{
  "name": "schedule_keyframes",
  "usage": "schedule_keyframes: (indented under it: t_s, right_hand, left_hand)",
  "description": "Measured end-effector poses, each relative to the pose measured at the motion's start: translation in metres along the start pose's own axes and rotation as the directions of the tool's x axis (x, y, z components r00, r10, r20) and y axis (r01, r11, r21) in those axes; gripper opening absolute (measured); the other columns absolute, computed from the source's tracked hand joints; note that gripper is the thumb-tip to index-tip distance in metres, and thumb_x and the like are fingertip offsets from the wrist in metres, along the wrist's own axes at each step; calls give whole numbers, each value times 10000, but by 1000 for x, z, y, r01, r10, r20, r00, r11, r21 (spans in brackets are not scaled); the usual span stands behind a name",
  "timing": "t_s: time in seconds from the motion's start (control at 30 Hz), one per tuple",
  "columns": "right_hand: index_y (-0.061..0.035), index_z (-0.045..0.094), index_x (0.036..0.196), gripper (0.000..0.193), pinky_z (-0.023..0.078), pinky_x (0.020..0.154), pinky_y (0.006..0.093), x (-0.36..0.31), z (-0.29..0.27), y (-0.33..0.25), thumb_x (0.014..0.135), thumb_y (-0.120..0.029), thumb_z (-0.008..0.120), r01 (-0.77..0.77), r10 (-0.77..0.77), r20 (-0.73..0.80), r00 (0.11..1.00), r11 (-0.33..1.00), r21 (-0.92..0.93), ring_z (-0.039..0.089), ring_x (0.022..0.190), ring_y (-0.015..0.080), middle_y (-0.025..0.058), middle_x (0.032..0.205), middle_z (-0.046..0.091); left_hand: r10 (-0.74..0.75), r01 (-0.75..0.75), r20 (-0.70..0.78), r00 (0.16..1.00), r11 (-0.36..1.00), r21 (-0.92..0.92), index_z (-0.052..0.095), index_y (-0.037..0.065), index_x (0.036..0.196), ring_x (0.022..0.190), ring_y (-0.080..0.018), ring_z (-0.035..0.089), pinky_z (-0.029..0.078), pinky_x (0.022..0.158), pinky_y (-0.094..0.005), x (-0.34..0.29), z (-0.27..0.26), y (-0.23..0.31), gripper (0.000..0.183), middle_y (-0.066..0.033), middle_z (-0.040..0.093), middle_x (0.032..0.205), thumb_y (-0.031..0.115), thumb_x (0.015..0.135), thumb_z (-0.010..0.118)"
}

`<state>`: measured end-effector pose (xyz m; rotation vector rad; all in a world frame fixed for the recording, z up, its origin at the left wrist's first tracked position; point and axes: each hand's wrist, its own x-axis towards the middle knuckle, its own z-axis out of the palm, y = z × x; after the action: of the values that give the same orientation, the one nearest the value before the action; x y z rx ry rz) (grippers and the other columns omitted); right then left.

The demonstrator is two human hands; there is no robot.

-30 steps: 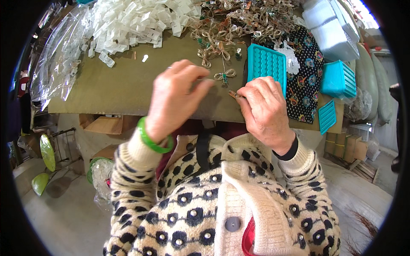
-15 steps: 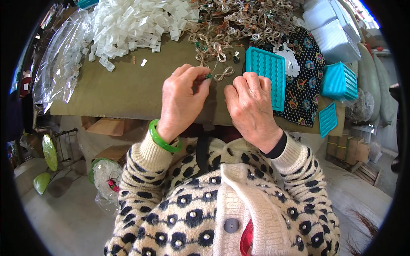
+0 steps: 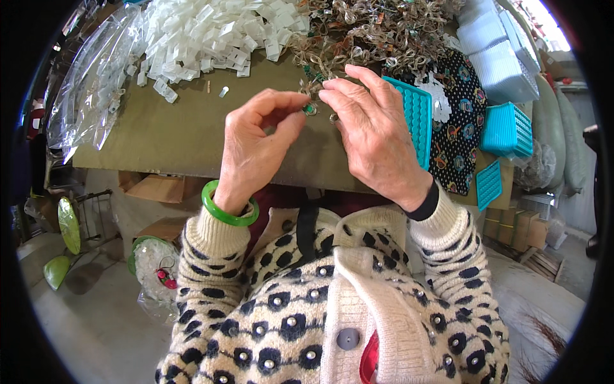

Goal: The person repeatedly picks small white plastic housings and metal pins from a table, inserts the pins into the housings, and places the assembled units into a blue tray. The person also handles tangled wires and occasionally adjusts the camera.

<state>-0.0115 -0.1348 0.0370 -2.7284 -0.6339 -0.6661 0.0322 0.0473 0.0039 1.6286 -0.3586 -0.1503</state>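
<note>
Green-ended wire bundle point(image 3: 310, 109): is sitting at the fingertips of the left hand, just left of the right hand's fingers, its coil partly hidden.
Clear plastic bag point(image 3: 96, 89): is lying crumpled on the worktop point(image 3: 147, 141), well to the left of the left hand and beyond it.
Orange strip point(image 3: 208, 86): is lying beyond the left hand and to its left.
White pile point(image 3: 217, 35): is spreading over the worktop beyond the left hand, many small flat plastic pieces overlapping.
Small white piece point(image 3: 224, 92): is lying just beyond the left hand's knuckles, to the right of the orange strip.
Left hand point(image 3: 256, 137): is grasping the bundle's green part between thumb and index finger; a green bangle point(image 3: 230, 219) is circling its wrist.
Right hand point(image 3: 378, 137): is reaching in with fingers extended and slightly parted; its thumb is hiding, so whether it is gripping anything I cannot tell.
Wire pile point(image 3: 390, 32): is heaping up beyond the right hand, brownish coils tangling together.
Teal tray point(image 3: 419, 121): is lying partly behind the right hand, showing along its right side.
Patterned black cloth point(image 3: 457, 121): is stretching to the right of that tray.
Teal tray stack point(image 3: 507, 131): is standing well to the right of the right hand.
</note>
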Motion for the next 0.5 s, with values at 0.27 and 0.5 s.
schedule_keyframes:
  t_s: [0.27,0.5]
  right_hand:
    - [-57,614,864,126,415,786,355,-12,12,8,748,-106,623,52,-30,93,995,967,-251,528,960,228,59,947,585]
    - [-71,572,824,102,401,729,365,-10,24,13,737,-83,623,53,3,229,973,970,-238,520,865,217,41,815,523]
  left_hand:
    - [500,-349,-90,861,712,609,685,16,1035,778,-194,624,497,701,-269,16,-6,-12,258,-84,659,928,-42,784,668]
    - [317,-297,-117,941,941,165,668,-17,939,683,-137,620,497,617,-243,-15,10,-5,142,-81,656,885,-74,810,657]
